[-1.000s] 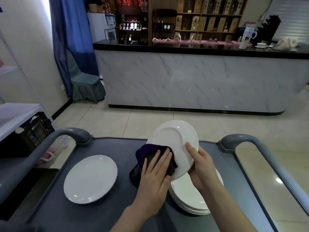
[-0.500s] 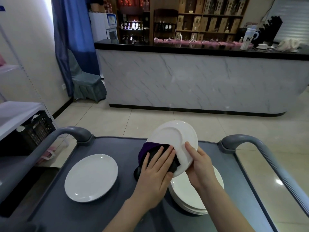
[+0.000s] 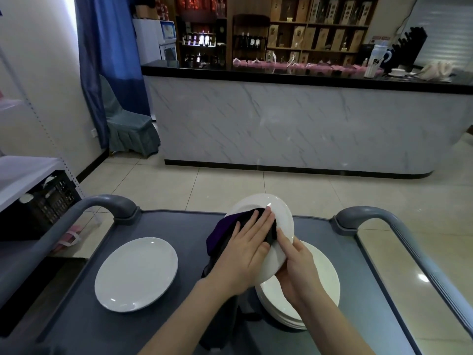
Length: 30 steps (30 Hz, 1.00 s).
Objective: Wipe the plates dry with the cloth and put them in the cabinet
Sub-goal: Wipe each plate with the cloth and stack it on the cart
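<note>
White glazed round ceramic plate (image 3: 280, 216) tilted on edge, just above stack of white plates (image 3: 321, 278). Judged rigid, brittle, slick if wet, moderate weight: best taken by rim, thumb opposing fingers. Right hand (image 3: 294, 263) clasps its lower rim. Left hand (image 3: 245, 249) flat, fingers straight, pressing dark purple-black cloth (image 3: 222, 233) onto plate face. Single white plate (image 3: 135, 274) left of stack, well apart, on grey plastic cart top (image 3: 179, 226).

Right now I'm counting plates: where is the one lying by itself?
Head view: the lone plate lies flat on the left of the cart, left of the left hand and cloth, apart from the stack.
</note>
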Tool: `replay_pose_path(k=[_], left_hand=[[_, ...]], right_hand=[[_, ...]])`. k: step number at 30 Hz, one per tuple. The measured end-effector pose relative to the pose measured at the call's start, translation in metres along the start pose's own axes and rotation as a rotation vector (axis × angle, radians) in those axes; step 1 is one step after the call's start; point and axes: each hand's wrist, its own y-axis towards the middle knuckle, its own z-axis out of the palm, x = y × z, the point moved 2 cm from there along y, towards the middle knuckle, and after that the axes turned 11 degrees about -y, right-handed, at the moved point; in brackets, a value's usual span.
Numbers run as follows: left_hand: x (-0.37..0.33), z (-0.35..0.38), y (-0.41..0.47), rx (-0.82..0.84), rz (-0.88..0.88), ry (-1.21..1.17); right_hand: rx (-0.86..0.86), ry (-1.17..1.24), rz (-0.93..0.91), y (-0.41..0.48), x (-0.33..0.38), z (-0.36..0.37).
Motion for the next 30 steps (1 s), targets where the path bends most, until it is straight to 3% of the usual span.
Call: replay_pose_path(k=[8,15,19,25,30], left_hand=[[0.032,-0.028,0.026,-0.092,-0.099,-0.059],[0.054,-0.009,-0.025,-0.280,-0.191,-0.349],[0.029,0.017,-0.038,-0.414,-0.119,-0.319],[-0.011,0.036,-0.032,-0.276,0.011,-0.058],[-0.012,0.020,-0.013,-0.160,0.049,-0.051]], right_hand=[[0.028,-0.132,-0.028,-0.009,0.002,-0.006],[-0.006,-0.034,-0.088,-0.001,0.017,-0.017],[-0.013,0.029,-0.085,0.005,0.021,-0.014],[0.038,0.074,-0.060,0.006,0.014,-0.003],[0.036,-0.026,-0.063,0.002,0.009,-0.003]])
